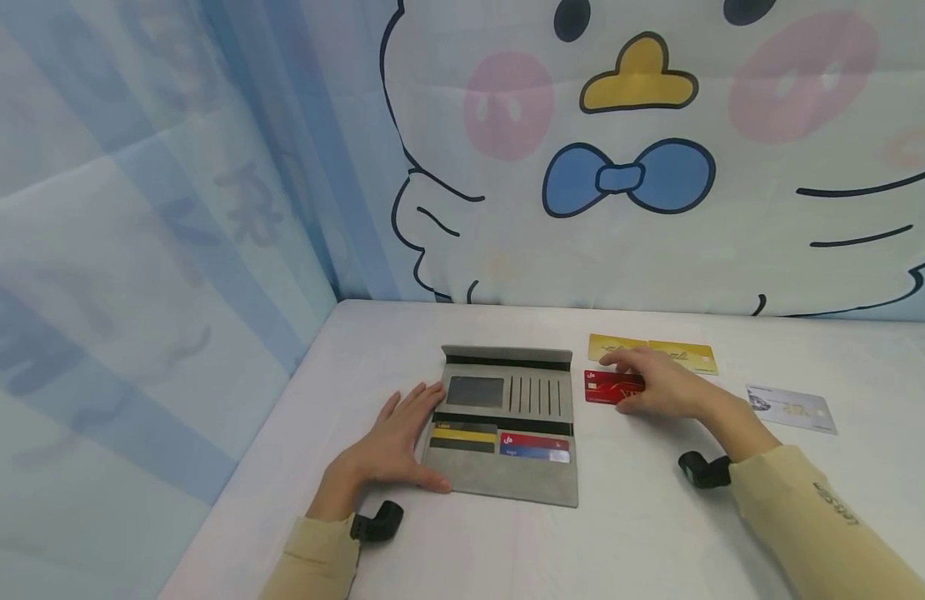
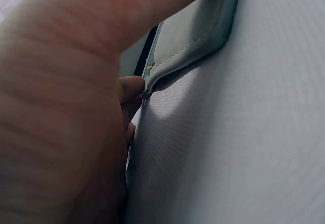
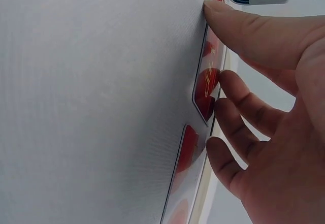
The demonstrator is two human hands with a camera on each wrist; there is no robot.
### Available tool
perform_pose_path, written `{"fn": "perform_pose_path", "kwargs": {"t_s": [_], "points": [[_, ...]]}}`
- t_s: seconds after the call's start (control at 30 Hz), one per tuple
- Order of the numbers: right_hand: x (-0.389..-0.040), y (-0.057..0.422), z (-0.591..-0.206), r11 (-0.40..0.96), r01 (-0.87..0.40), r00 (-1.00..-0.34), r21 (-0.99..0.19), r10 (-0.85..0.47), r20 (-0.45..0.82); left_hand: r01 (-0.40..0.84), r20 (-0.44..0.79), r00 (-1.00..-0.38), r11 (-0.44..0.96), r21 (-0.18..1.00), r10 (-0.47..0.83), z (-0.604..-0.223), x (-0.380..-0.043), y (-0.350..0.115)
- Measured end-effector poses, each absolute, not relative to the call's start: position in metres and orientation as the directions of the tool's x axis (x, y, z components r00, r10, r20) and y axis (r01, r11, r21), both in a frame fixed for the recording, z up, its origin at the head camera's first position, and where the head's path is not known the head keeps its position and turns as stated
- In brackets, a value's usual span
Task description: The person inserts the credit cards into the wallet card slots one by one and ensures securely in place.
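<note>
The largest thing is a cloth [image 1: 620,258] with a cartoon animal, which hangs beyond my left hand [image 1: 395,442] and my right hand [image 1: 661,383]. Below both hands there is a white table [image 1: 522,550]. On it, just to the right of my left hand, lies a grey wallet [image 1: 507,479], opened. My left hand is wide, its fingers spread, and it rests against the left edge of this wallet. My right hand is narrower: its fingers are bent, and it holds a red card [image 1: 608,387] by two edges, the thumb on the near one and the fingertips on the far one. Just beyond these fingertips lie two yellow cards [image 1: 691,357], side by side. Below my right hand, another card, red and pale [image 3: 188,145], shows. To the right of my right hand lies a silver card [image 1: 792,408]. The smallest are pocket cards [image 1: 533,452], showing only as strips in the wallet, right of my left hand.
</note>
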State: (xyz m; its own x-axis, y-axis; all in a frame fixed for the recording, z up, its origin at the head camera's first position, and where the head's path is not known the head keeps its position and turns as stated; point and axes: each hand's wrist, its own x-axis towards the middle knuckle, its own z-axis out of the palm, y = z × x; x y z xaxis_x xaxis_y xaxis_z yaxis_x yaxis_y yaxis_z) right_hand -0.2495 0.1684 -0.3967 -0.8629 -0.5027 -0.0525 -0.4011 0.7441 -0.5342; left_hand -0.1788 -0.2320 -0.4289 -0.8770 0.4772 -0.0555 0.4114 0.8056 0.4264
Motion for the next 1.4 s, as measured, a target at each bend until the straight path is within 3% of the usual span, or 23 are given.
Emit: {"fn": "perform_pose_path", "kwargs": {"t_s": [0.33, 0.97, 1.4], "points": [[-0.250, 0.166, -0.396, 0.754, -0.380, -0.860, -0.536, -0.501, -0.094, 0.413, -0.052, -0.876, 0.802, 0.430, 0.479, -0.429, -0.178, -0.233], [-0.246, 0.168, -0.395, 0.742, -0.425, -0.863, -0.518, -0.504, -0.014, 0.406, -0.059, -0.880, 0.810, 0.423, 0.472, -0.428, -0.178, -0.232], [-0.242, 0.169, -0.384, 0.696, -0.495, -0.831, -0.521, -0.554, 0.049, 0.398, -0.066, -0.882, 0.812, 0.427, 0.467, -0.426, -0.177, -0.231]]}}
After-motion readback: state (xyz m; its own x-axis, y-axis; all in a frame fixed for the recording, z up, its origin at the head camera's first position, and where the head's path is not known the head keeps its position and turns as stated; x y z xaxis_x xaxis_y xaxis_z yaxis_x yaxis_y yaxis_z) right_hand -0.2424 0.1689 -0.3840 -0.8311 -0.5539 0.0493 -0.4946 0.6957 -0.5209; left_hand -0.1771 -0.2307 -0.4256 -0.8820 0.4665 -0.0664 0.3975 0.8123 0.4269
